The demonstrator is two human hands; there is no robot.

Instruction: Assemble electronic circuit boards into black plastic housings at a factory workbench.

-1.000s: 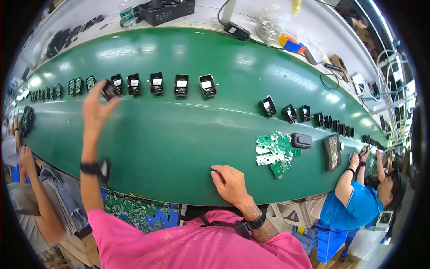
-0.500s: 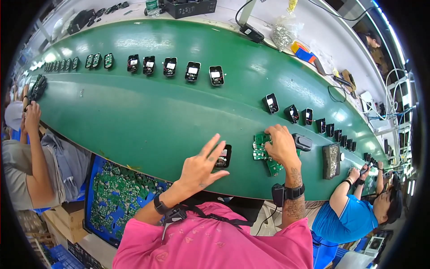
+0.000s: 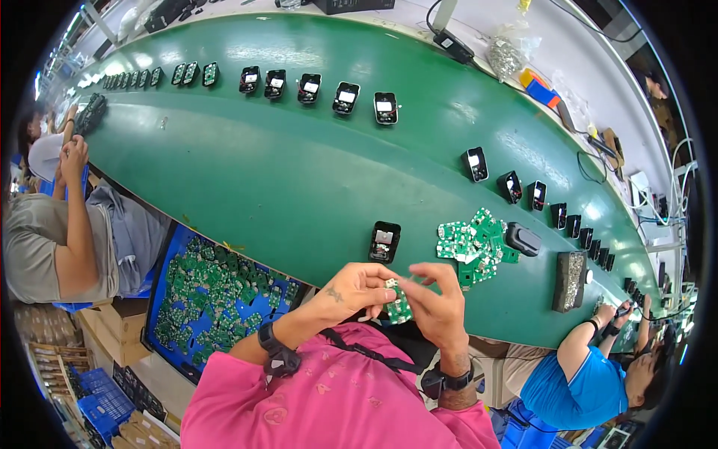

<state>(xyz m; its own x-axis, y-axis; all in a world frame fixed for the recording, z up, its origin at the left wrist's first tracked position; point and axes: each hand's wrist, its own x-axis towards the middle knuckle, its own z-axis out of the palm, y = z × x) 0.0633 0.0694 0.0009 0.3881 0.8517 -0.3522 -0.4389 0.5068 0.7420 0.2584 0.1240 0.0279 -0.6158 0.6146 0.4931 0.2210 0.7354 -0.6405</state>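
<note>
A small green circuit board (image 3: 399,307) is up between my two hands, above the near edge of the bench. My left hand (image 3: 357,293) pinches it with thumb and fingertips. From the other side, my right hand (image 3: 437,305) has its fingers closed at the board's upper end, partly smeared by motion. Just beyond them an open black housing (image 3: 384,242) stands on the green bench, its inside facing up with a pale patch and small parts. To its right lies a loose pile of green circuit boards (image 3: 479,243), beside a closed black device (image 3: 523,239).
Rows of open black housings (image 3: 386,108) line the far side of the green bench (image 3: 299,172). A blue tray (image 3: 170,262) of boards sits below the edge at left. A dark block (image 3: 570,281) stands at right. Co-workers sit on both sides.
My right hand has come back from the board pile with a circuit board, meeting my left hand. My left hand has left the housing and closed on the board. The view has shifted slightly.
</note>
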